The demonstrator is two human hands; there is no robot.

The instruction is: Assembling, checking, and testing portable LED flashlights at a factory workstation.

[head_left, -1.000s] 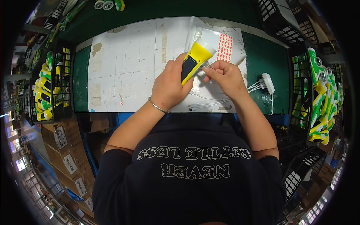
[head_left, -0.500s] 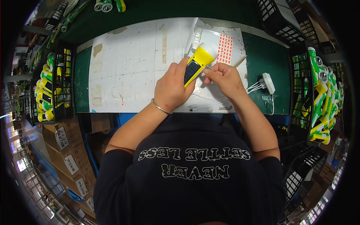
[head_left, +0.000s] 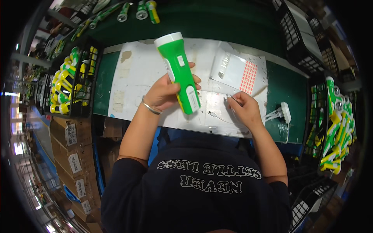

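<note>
A green and yellow flashlight [head_left: 180,73] with a white head is gripped in my left hand [head_left: 162,95], tilted above the white board [head_left: 134,83]. Its green face is up, showing a white switch and a white oval panel near the tail. Between the thumb and fingers of my right hand [head_left: 248,112] is the small plug end of a charging cable [head_left: 228,97], apart from the flashlight. Another cable end [head_left: 212,114] lies on the board between the two hands.
A sheet of red stickers [head_left: 248,77] lies on the board. Cables run to a white charger block [head_left: 286,112] at right. Black crates of flashlights stand at left [head_left: 64,85] and right [head_left: 334,136]. Several flashlights [head_left: 142,11] lie at the far edge.
My left hand has moved left and turned the flashlight from its yellow, dark-panelled face to its green face. My right hand, with the cable plug, is now apart from it.
</note>
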